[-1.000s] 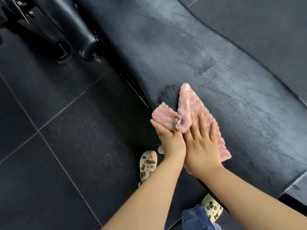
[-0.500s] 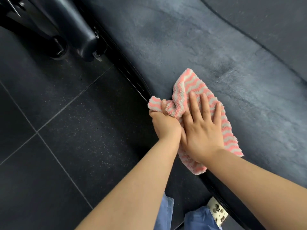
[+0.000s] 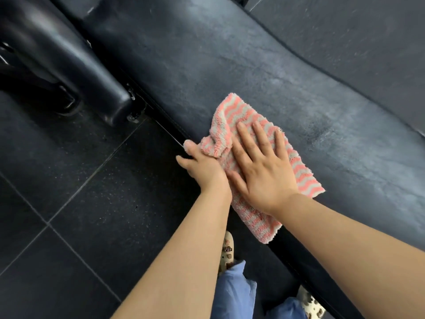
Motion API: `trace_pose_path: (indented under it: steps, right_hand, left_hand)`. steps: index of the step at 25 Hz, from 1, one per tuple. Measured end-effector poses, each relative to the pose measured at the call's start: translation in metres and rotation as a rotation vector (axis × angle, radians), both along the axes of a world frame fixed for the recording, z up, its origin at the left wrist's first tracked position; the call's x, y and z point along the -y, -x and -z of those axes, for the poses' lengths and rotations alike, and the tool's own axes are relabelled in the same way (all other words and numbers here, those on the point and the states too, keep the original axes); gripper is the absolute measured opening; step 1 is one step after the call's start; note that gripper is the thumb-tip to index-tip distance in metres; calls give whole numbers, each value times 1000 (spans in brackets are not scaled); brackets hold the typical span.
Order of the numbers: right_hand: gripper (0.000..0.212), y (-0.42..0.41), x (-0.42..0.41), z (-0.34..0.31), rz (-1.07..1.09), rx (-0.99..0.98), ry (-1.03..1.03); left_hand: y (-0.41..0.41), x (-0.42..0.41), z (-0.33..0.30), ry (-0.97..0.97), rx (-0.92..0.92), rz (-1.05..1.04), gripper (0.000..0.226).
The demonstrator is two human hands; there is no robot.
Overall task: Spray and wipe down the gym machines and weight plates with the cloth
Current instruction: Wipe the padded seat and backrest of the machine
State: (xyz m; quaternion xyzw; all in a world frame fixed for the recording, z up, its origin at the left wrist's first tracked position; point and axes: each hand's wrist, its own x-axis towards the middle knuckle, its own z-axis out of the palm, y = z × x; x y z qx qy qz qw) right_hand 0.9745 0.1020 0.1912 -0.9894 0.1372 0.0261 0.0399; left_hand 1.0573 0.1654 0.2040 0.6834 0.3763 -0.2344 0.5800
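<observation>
A pink and white striped cloth (image 3: 232,113) lies spread on the long black padded bench (image 3: 207,65) of a gym machine, near the pad's front edge. My right hand (image 3: 262,166) presses flat on the cloth with straight, spread fingers. My left hand (image 3: 202,166) grips the cloth's bunched left corner at the pad's edge, its thumb sticking out to the left. The lower end of the cloth hangs slightly over the pad's edge.
A black cylindrical roller pad (image 3: 69,65) on a metal frame stands at the upper left, close to the bench. Dark rubber floor tiles (image 3: 80,215) fill the left side. My feet in patterned slippers (image 3: 226,252) stand by the bench. A second dark pad (image 3: 356,31) runs along the upper right.
Both hands have slid the cloth further along the pad, away from me. The cloth has spread flatter under my right hand, and the roller pad looms larger in view.
</observation>
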Motion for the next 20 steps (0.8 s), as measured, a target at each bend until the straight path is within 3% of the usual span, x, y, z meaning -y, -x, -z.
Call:
trace_pose_path:
  steps: [2, 3, 5, 7, 9, 14, 20]
  right_hand:
    - [63, 9, -3, 1, 55, 0, -6]
    - [63, 16, -3, 1, 98, -4, -10]
    - [64, 34, -3, 1, 200, -7, -4]
    - [65, 54, -3, 3, 320, -18, 4]
    - [62, 67, -4, 2, 427, -25, 3]
    - [57, 61, 2, 3, 522, -2, -55]
    - [62, 24, 95, 5, 471, 40, -60]
  left_hand:
    - [16, -10, -5, -49, 71, -15, 61]
    - [29, -16, -9, -153, 185, 110, 60]
    - [61, -30, -12, -432, 600, 569, 57]
    - [90, -38, 6, -655, 976, 1211, 53]
    - [92, -36, 20, -782, 1087, 1539, 53]
    - [71, -21, 23, -882, 1075, 1670, 54]
    - [31, 70, 18, -916, 1050, 1655, 52]
